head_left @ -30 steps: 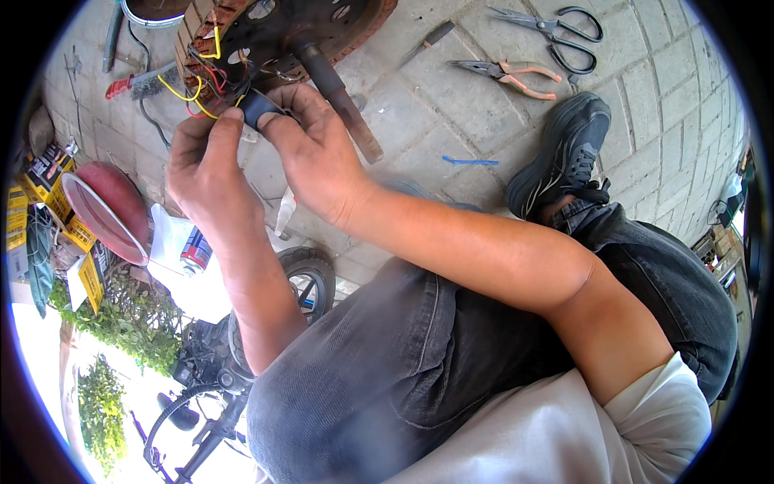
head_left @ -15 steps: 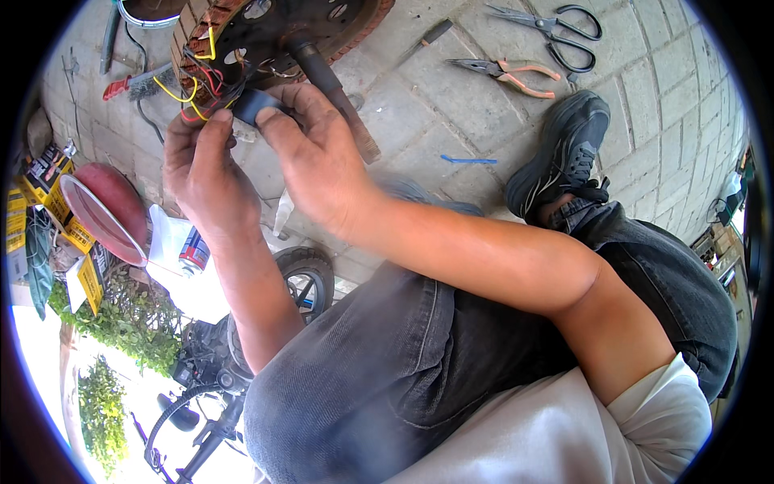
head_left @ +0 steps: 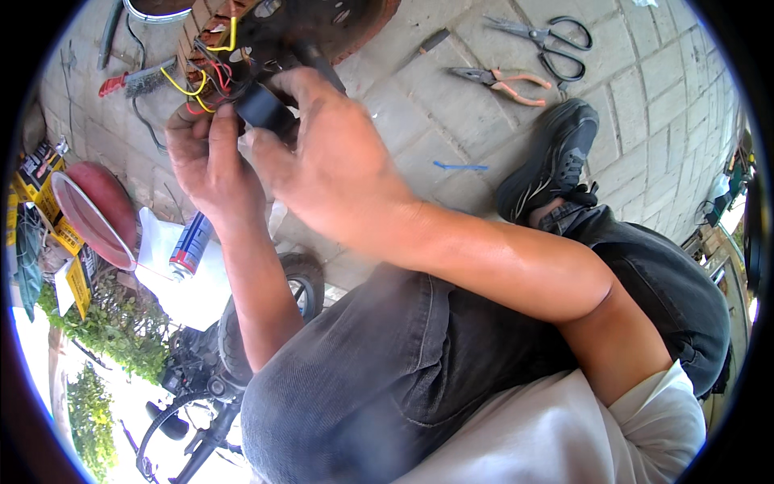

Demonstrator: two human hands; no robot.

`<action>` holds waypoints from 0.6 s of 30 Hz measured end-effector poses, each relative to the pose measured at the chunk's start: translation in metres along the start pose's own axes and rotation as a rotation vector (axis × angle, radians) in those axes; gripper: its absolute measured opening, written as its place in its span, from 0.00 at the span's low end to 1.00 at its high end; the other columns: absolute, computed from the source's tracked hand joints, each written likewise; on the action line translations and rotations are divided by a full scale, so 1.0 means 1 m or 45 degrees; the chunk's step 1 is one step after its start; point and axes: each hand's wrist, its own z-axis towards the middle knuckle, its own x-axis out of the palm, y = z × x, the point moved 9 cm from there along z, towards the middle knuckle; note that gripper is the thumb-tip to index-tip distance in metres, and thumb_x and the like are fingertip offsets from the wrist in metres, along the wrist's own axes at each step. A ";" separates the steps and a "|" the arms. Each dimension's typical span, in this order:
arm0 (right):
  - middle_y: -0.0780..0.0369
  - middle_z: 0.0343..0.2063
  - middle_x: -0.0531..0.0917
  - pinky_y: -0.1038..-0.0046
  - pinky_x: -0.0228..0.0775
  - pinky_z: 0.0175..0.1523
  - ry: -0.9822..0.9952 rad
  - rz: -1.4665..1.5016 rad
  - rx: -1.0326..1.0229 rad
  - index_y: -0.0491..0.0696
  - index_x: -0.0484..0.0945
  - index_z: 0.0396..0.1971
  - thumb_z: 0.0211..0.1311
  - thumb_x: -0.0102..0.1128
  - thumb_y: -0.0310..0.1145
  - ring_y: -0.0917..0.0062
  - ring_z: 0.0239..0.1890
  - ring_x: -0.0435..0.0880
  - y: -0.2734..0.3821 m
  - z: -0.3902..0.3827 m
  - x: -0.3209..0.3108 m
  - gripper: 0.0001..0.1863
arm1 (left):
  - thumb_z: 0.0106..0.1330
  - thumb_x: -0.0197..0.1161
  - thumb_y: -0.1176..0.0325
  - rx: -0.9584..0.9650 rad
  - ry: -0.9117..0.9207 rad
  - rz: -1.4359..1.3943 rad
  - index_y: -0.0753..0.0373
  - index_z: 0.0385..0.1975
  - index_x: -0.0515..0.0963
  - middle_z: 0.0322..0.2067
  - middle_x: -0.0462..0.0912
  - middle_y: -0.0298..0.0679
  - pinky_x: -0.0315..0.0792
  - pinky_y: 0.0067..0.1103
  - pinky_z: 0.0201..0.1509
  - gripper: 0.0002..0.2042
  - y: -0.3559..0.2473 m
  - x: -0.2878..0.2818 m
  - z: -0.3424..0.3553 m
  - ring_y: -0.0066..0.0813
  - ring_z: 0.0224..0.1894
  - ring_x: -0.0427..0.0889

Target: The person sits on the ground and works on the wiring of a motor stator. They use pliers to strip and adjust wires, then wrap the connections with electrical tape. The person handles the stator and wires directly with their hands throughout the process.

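A bundle of thin yellow, red and black wires [head_left: 214, 74] comes out beside a rusty, dark wheel hub [head_left: 343, 24] at the top. My left hand [head_left: 216, 161] is closed in a pinch at the lower ends of these wires, thumb against fingers. Close to its right, my right hand [head_left: 343, 157] grips a roll of black electrical tape [head_left: 266, 111] between thumb and fingers. The roll is tilted and nearly touches my left fingertips. Behind my right hand, the hub's axle [head_left: 318, 64] is partly hidden. Whether tape lies around the wires I cannot tell.
On the paving to the right lie scissors [head_left: 544, 36], orange-handled pliers [head_left: 504, 81], a narrow pointed tool [head_left: 433, 40] and a blue strip [head_left: 459, 167]. At left are a red-handled brush [head_left: 145, 83], a red bowl [head_left: 101, 202] and a spray can [head_left: 191, 246].
My right hand has turned and rolled the tape round, so more of its black side shows. That hand now covers more of the axle. My left hand keeps its pinch.
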 end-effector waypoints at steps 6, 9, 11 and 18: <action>0.55 0.29 0.83 0.71 0.75 0.36 -0.069 -0.517 -0.339 0.37 0.71 0.47 0.61 0.62 0.35 0.72 0.28 0.84 0.039 0.014 -0.024 0.20 | 0.65 0.56 0.83 0.045 -0.059 -0.111 0.68 0.46 0.71 0.40 0.82 0.40 0.71 0.17 0.45 0.11 0.010 -0.001 -0.007 0.20 0.40 0.78; 0.46 0.31 0.83 0.59 0.74 0.46 0.012 -0.371 -0.369 0.38 0.72 0.39 0.60 0.60 0.37 0.53 0.38 0.84 0.039 0.029 -0.030 0.17 | 0.63 0.59 0.83 0.175 -0.064 -0.096 0.69 0.48 0.71 0.43 0.80 0.41 0.72 0.17 0.46 0.14 0.011 0.007 -0.010 0.21 0.41 0.78; 0.49 0.31 0.84 0.61 0.75 0.46 0.049 -0.398 -0.356 0.40 0.72 0.40 0.62 0.60 0.38 0.56 0.38 0.85 0.035 0.034 -0.030 0.16 | 0.62 0.61 0.83 0.296 -0.080 -0.015 0.70 0.50 0.70 0.45 0.79 0.41 0.72 0.17 0.47 0.16 0.009 0.012 -0.014 0.21 0.41 0.78; 0.51 0.28 0.84 0.64 0.75 0.42 0.077 -0.543 -0.559 0.40 0.75 0.41 0.67 0.55 0.40 0.60 0.34 0.85 0.042 0.043 -0.033 0.16 | 0.56 0.68 0.79 0.501 -0.253 0.221 0.70 0.41 0.78 0.45 0.78 0.39 0.73 0.18 0.39 0.13 0.002 0.014 -0.021 0.22 0.35 0.76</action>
